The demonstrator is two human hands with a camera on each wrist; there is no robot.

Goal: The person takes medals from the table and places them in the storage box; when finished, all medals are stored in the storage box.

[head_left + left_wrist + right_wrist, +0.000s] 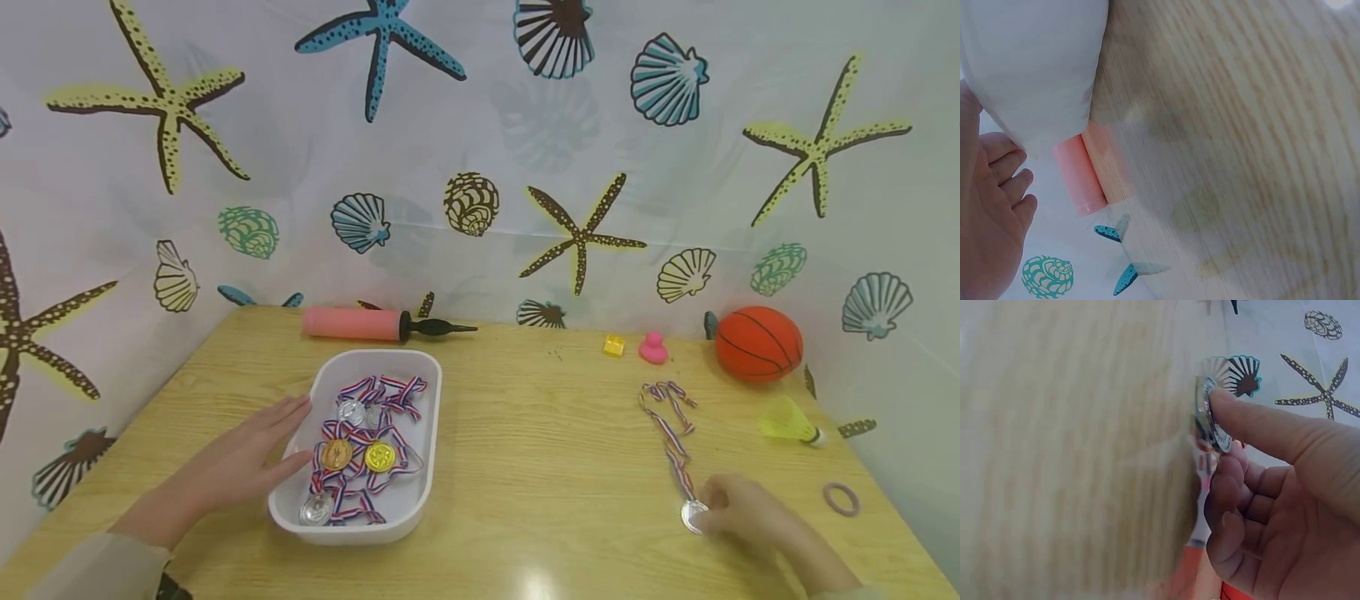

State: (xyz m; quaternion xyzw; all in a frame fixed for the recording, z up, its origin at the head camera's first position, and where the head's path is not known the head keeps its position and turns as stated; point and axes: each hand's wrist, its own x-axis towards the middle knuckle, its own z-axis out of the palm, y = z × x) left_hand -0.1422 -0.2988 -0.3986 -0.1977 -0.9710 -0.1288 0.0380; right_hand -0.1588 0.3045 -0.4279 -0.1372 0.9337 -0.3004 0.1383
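My right hand (750,512) pinches a silver medal (693,516) by its edge, thumb against one face, close over the table. Its striped red, white and blue ribbon (677,454) trails away across the wood. In the right wrist view the medal (1210,415) stands on edge between thumb and fingertips. At the left, my left hand (243,454) touches the rim of a white plastic bin (433,433), fingers straight and thumb reaching over the rim. Inside the bin lie several ribboned medals, among them a gold medal (380,456), a bronze-toned medal (337,454) and a silver medal (317,508).
Behind the bin lies a pink hand pump (352,324) with a black nozzle. Toward the back right are a yellow block (613,345), a pink rubber duck (653,348) and a small basketball (759,344). A yellow shuttlecock (787,420) and a purple ring (841,499) lie near the right edge.
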